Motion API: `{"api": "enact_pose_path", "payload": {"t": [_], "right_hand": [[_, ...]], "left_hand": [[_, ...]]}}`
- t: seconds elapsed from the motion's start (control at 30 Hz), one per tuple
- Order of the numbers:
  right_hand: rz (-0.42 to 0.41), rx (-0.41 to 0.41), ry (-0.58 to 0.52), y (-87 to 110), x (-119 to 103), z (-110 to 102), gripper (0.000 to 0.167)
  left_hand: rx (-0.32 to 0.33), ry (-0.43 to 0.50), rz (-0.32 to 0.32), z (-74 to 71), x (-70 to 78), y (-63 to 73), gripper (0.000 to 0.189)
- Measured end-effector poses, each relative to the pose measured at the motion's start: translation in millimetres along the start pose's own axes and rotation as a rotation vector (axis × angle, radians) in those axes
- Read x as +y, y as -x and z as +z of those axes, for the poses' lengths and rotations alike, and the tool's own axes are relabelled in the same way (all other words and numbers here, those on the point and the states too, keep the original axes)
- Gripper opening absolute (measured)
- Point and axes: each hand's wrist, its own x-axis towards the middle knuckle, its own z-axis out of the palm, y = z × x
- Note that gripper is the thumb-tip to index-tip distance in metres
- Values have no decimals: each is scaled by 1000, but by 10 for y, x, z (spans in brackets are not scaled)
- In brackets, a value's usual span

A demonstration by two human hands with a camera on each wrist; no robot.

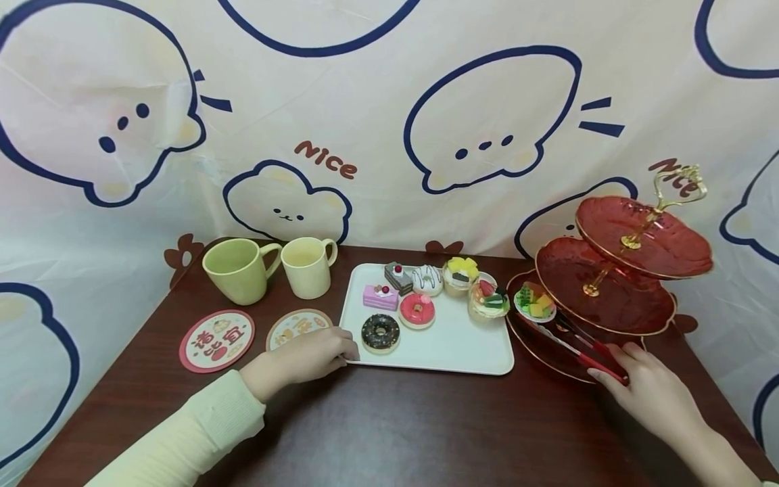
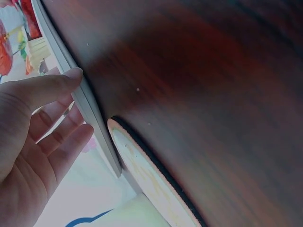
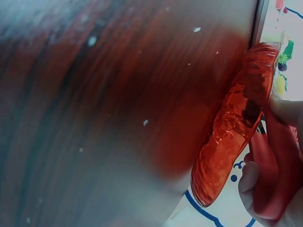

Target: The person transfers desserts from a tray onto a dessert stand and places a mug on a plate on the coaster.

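Note:
My left hand (image 1: 313, 355) pinches the near left corner of a white rectangular tray (image 1: 450, 355); the thumb lies over the tray's edge (image 2: 90, 106) in the left wrist view. On the tray sit a chocolate donut (image 1: 380, 333), a pink donut (image 1: 417, 310), a white donut (image 1: 428, 279), small cake slices and cream cups. My right hand (image 1: 654, 385) grips red-handled tongs (image 3: 279, 165). Their tips are at a fruit tart (image 1: 535, 302) on the bottom plate (image 1: 535, 352) of a red tiered stand; whether they clasp it, I cannot tell.
The stand's middle plate (image 1: 615, 308) and top plate (image 1: 675, 247) overhang the tart's right side. A green mug (image 1: 240, 274) and a cream mug (image 1: 306, 270) stand at the back left. In front of them lie a red-rimmed coaster (image 1: 217, 340) and a tan-rimmed coaster (image 1: 298, 321).

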Motion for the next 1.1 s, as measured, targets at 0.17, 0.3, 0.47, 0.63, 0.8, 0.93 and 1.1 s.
{"api": "enact_pose_path", "payload": {"t": [0.17, 0.3, 0.47, 0.63, 0.8, 0.93, 1.1], "right_hand": [[-34, 38, -14, -11, 11, 24, 62], [-40, 45, -23, -15, 23, 31, 60], [-22, 29, -22, -9, 31, 31, 60], [-4, 2, -12, 3, 10, 1, 61], [65, -102, -3, -2, -17, -63, 66], [92, -165, -3, -13, -19, -117, 69], [94, -189, -2, 13, -17, -165, 69]], "left_hand": [[-24, -6, -23, -45, 46, -20, 19], [-29, -7, -21, -48, 50, -29, 20], [-36, -1, -26, -51, 54, -32, 20], [-39, 10, -30, -48, 61, -29, 20], [-44, 26, -36, -38, 59, -22, 19], [-44, 25, -42, -40, 53, -21, 20], [-47, 18, -47, -41, 52, -25, 19]]}}
